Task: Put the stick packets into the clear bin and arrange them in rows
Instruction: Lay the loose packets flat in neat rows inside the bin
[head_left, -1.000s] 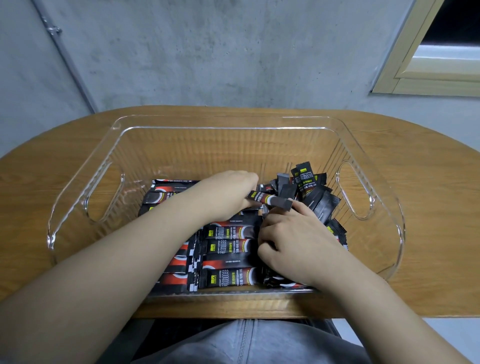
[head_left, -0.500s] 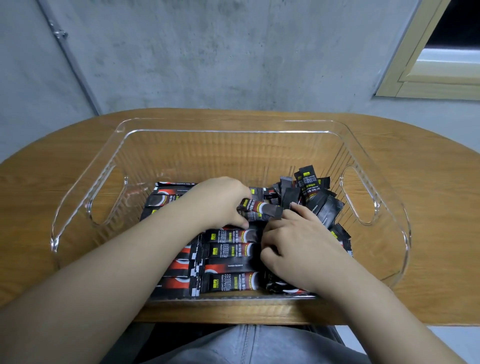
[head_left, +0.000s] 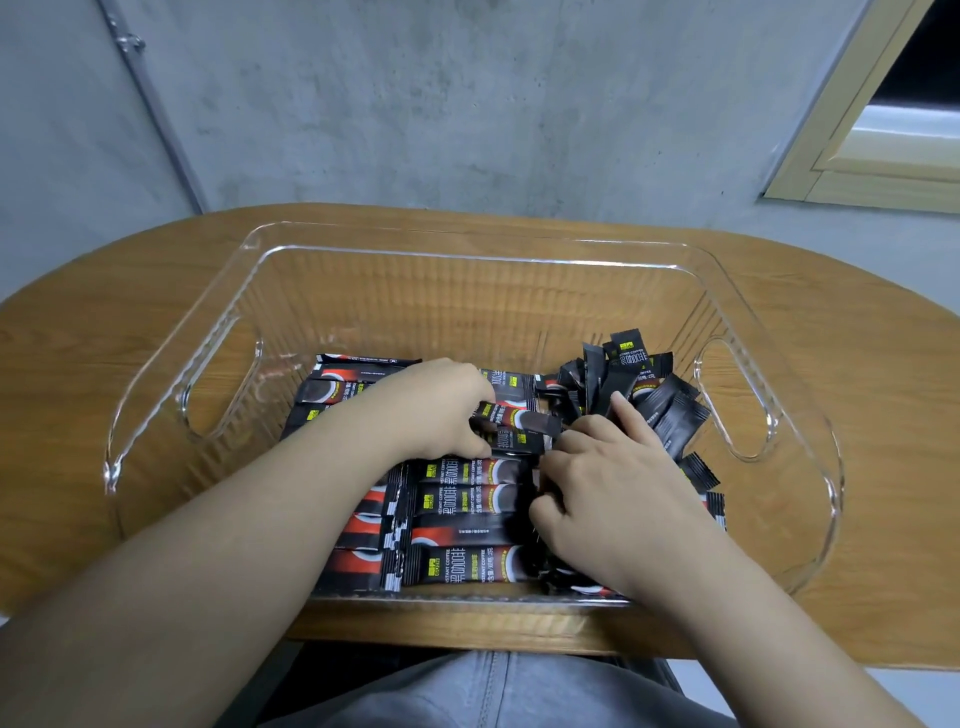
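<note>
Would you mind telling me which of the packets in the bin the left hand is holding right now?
The left hand grips the stick packet lying crosswise at the far end of the middle row; its dark end pokes out toward the right hand, unlike the flat rows.

Surface (head_left: 857, 415): wood-grain top, warm brown, rounded ends at left and right, straight near edge. One item rests directly on it: clear bin (head_left: 467, 244), rectangular with rounded corners, ribbed transparent walls, a cut-out handle in each short side. Bin sits roughly centred, long side parallel to the near edge and close to it. Grain visible through the bin's walls and through the bare far part of its floor.
</note>
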